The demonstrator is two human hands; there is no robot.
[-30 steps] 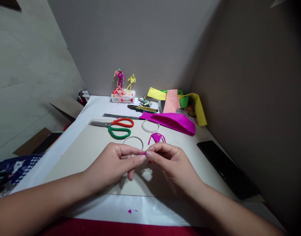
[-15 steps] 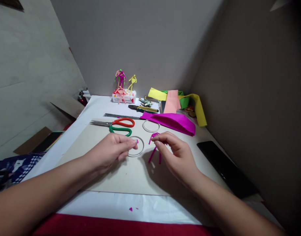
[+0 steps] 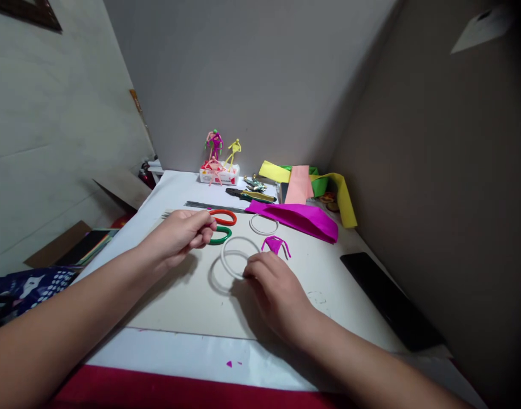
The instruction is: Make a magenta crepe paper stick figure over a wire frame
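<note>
My right hand [image 3: 277,289] pinches the near edge of a white ring [image 3: 238,257] and holds it tilted just above the beige board [image 3: 187,301], where its shadow falls. A small magenta paper figure [image 3: 276,244] lies right behind that hand. My left hand [image 3: 181,233] is closed, fingertips pressed together, over the scissors beside their orange handle [image 3: 224,217] and green handle [image 3: 221,235]. What its fingers hold is hidden. A second white ring [image 3: 263,225] lies flat farther back.
Folded magenta paper [image 3: 300,218] and yellow, pink and green strips [image 3: 305,180] lie at the back right. Pliers [image 3: 249,196], thin wires [image 3: 211,205] and a small box with wire figures [image 3: 220,170] are behind. A black phone [image 3: 388,298] lies right. Walls close in all round.
My hands parted. The right hand let go of the magenta figure and lifted a white ring. The left hand moved back-left to the scissors handles.
</note>
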